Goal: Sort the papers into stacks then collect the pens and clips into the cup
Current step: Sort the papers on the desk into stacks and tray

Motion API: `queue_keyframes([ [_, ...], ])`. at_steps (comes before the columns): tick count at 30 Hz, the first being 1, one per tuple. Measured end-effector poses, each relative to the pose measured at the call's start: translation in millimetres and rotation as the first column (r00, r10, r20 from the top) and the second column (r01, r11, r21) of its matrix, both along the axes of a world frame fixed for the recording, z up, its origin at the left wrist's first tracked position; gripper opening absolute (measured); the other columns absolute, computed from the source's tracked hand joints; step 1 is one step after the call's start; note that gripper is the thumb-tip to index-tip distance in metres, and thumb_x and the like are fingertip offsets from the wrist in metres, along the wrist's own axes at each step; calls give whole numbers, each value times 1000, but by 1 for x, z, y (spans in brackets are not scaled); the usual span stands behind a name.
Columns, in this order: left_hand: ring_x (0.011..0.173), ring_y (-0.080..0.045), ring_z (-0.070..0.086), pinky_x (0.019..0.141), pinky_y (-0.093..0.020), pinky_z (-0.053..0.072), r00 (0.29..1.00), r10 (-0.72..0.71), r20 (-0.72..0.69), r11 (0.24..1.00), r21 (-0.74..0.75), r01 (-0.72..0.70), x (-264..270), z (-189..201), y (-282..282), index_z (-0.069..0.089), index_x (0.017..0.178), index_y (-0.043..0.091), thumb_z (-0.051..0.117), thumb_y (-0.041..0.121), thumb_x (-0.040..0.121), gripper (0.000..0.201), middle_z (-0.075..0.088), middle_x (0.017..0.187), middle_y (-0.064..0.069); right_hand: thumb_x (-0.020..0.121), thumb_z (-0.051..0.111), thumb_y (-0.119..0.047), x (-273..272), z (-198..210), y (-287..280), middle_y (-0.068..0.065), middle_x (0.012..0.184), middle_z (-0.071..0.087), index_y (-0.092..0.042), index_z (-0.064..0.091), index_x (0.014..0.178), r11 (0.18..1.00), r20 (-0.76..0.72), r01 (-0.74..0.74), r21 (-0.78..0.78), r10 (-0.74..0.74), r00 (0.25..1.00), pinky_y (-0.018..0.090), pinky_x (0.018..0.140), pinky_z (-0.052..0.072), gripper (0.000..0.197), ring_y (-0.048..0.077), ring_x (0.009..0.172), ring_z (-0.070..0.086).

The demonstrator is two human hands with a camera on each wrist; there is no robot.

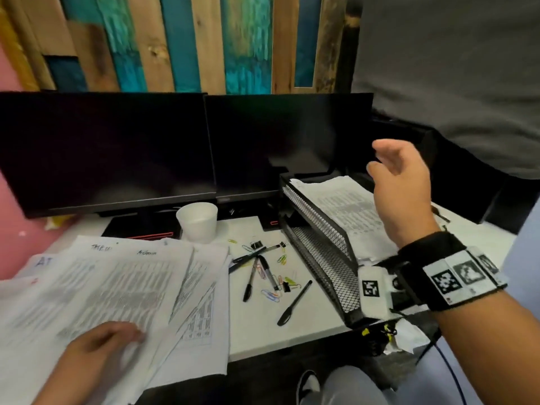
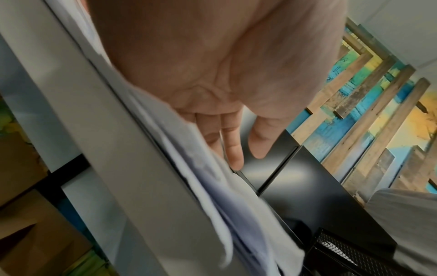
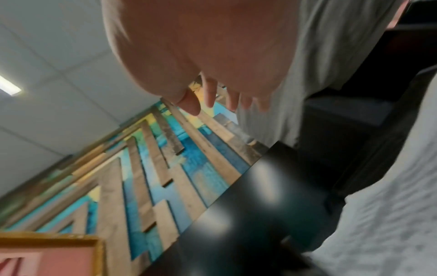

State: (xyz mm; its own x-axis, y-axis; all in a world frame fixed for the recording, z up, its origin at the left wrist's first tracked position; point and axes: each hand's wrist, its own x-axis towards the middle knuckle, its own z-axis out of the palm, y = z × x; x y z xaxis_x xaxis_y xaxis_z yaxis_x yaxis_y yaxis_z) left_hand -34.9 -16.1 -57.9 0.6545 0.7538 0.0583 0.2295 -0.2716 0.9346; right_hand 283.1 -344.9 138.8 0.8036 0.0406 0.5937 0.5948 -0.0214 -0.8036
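Note:
A fanned pile of printed papers covers the desk's left half. My left hand rests flat on its near edge, and in the left wrist view its fingers lie straight along the papers. My right hand hovers open and empty above a stack of papers in the black mesh tray; its fingers are spread. Several black pens and coloured paper clips lie scattered mid-desk. A white foam cup stands upright behind them.
Two dark monitors stand along the back of the white desk, their bases behind the cup. A person in a grey shirt stands at the far right. Crumpled paper lies below the desk edge.

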Motion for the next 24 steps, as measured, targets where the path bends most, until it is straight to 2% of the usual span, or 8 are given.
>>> queue_keyframes([
  [2, 89, -9, 68, 78, -6, 43, 1000, -16, 14, 999, -39, 17, 0, -3, -1, 82, 77, 14, 71, 7, 93, 21, 79, 84, 15, 95, 62, -7, -14, -6, 32, 3, 109, 74, -19, 72, 103, 982, -68, -189, 9, 189, 980, 35, 99, 57, 17, 12, 107, 70],
  [6, 92, -24, 71, 100, -43, 52, 999, 38, 37, 993, -114, -33, -7, -12, -2, 80, 84, 15, 77, 10, 90, 8, 80, 92, -5, 100, 61, -14, -44, -39, 98, 9, 111, 74, -13, 74, 100, 838, -365, -538, -88, 476, 801, 43, 86, 64, 13, 27, 103, 74],
  [9, 88, -16, 73, 95, -36, 53, 995, 75, 64, 996, -54, -71, -9, -9, -5, 79, 81, 25, 78, 13, 89, 14, 80, 90, -2, 100, 64, -24, -63, -79, 140, 8, 122, 70, -17, 70, 118, 655, -677, -738, -164, 469, 567, 44, 74, 65, 20, 31, 97, 77],
  [11, 92, -16, 75, 96, -36, 54, 997, 65, 44, 998, -26, -64, -12, -5, -7, 78, 79, 29, 80, 32, 77, 4, 80, 90, 2, 99, 66, -27, -70, -106, 161, 9, 125, 66, -17, 62, 128, 557, -777, -798, -232, 387, 496, 39, 60, 62, 31, 30, 84, 77],
  [12, 92, -15, 75, 96, -37, 54, 998, 63, 7, 998, 2, -63, -15, -4, -8, 78, 79, 31, 78, 36, 73, 7, 80, 89, 5, 99, 67, -27, -73, -118, 170, 9, 124, 63, -17, 58, 132, 525, -796, -805, -276, 345, 498, 35, 55, 59, 36, 29, 79, 75],
  [16, 86, -8, 74, 93, -35, 55, 985, 86, -150, 989, 135, -66, -23, -3, -5, 75, 81, 40, 79, 19, 86, 22, 78, 84, 15, 100, 63, -27, -67, -148, 192, 5, 112, 57, -18, 43, 148, 487, -772, -755, -439, 226, 594, 29, 48, 53, 53, 27, 79, 69],
  [20, 82, -8, 72, 85, -30, 54, 972, 129, -195, 980, 174, -96, -22, -4, -2, 74, 81, 43, 80, 24, 85, 21, 76, 81, 18, 98, 64, -23, -58, -160, 203, 11, 107, 62, -14, 46, 134, 481, -762, -721, -499, 152, 629, 25, 44, 49, 41, 26, 68, 70],
  [24, 77, -1, 69, 75, -23, 48, 962, 131, -240, 974, 210, -80, -16, 1, -6, 75, 79, 30, 79, 27, 85, 7, 75, 80, 21, 93, 69, -15, -58, -168, 207, 16, 103, 70, -11, 51, 122, 497, -774, -725, -477, 154, 614, 21, 40, 41, 34, 18, 49, 62],
])
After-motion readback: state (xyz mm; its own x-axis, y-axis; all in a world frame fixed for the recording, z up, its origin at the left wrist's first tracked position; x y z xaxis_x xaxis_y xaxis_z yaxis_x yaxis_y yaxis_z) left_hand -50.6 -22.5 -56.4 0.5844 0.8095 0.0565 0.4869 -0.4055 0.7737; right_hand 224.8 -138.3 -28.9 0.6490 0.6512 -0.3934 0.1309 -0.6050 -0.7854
